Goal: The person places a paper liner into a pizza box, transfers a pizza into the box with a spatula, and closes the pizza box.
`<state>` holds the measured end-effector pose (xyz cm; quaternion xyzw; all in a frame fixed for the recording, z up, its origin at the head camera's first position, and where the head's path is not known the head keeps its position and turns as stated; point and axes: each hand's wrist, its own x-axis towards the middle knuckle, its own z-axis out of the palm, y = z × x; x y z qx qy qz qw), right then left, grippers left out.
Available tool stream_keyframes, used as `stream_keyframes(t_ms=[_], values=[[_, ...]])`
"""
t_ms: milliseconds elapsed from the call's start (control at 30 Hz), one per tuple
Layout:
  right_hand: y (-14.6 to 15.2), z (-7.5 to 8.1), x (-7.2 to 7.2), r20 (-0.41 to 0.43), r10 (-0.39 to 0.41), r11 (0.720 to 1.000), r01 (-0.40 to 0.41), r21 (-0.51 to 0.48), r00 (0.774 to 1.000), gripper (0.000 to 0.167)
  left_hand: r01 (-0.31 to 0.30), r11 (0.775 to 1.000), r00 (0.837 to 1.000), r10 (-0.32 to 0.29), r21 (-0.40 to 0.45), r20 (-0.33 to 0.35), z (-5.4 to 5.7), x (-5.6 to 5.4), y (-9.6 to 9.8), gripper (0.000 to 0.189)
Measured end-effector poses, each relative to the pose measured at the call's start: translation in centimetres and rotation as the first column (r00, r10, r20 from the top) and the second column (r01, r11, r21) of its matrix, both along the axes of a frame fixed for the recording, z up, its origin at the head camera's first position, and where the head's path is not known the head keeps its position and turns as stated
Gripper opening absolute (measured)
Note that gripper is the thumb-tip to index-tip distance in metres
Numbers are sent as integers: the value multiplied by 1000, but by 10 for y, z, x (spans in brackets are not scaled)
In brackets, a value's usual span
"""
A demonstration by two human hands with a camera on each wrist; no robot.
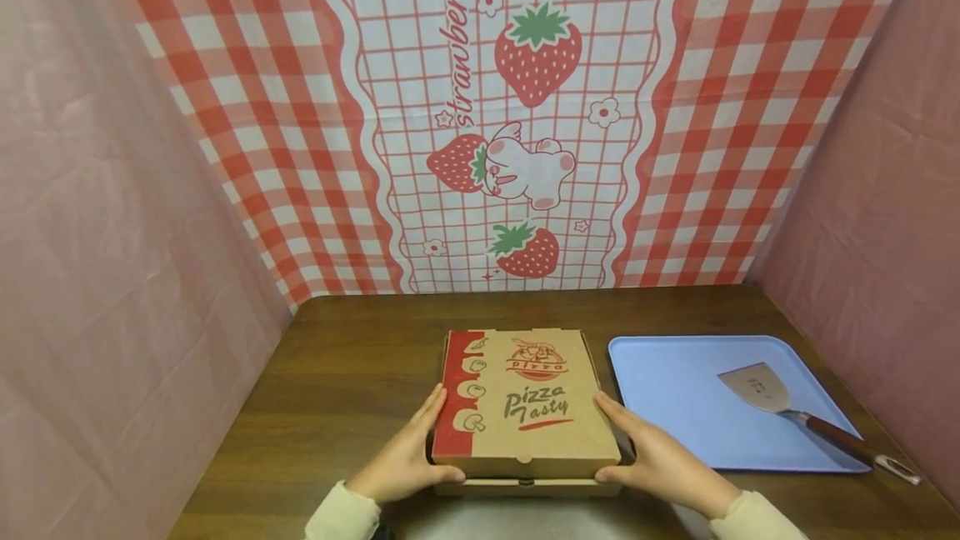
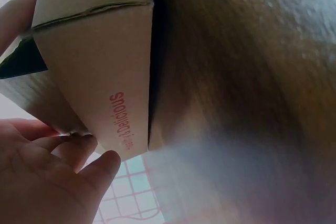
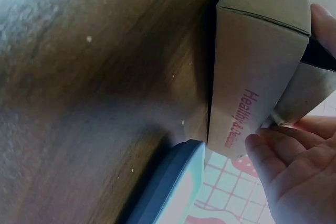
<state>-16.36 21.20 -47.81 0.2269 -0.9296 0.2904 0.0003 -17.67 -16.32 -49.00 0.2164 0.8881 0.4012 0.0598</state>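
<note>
A cardboard pizza box (image 1: 555, 440) with a red printed strip and "Pizza Tasty" lettering lies flat at the near middle of the table. Its lid is slightly raised at the front, and both wrist views show a dark gap between the lid and the box's side wall (image 2: 100, 61). My left hand (image 1: 405, 461) grips the lid's left side, thumb at the front corner, fingers along the side. On the opposite side, my right hand (image 1: 656, 457) holds the lid the same way, its fingertips (image 3: 257, 142) near the printed side wall.
Right of the box is a light blue tray (image 1: 652, 407) with a raised rim. A spatula (image 1: 757, 386) with a wooden handle lies on it, the handle reaching past the rim. Behind the brown table (image 1: 337, 373) hangs a strawberry-patterned cloth (image 1: 285, 148); pink cloth hangs on both sides.
</note>
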Motion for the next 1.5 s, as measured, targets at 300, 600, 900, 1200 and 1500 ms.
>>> stream_keyframes(t_ms=[300, 600, 900, 1200, 1500], values=[[2, -1, 1, -9, 9, 1000, -9, 14, 1000, 103, 7, 1000, 1000, -6, -12, 12, -1, 0, -1, 117], [0, -1, 3, -8, -16, 1000, 16, 13, 1000, 97, 2, 1000, 1000, -1, -12, 21, 1, 0, 0, 112], [-5, 1, 3, 14, -39, 999, 39, 16, 999, 91, -29, 999, 1000, 30, -36, 6, -1, 3, 3, 97], [-5, 1, 4, 67, -13, 1000, 11, 27, 998, 95, -12, 996, 1000, 12, -86, -9, -1, 4, 5, 100], [-5, 3, 6, 65, 21, 998, -24, 57, 998, 94, -23, 990, 1000, 21, -141, -20, -1, 5, 6, 100]])
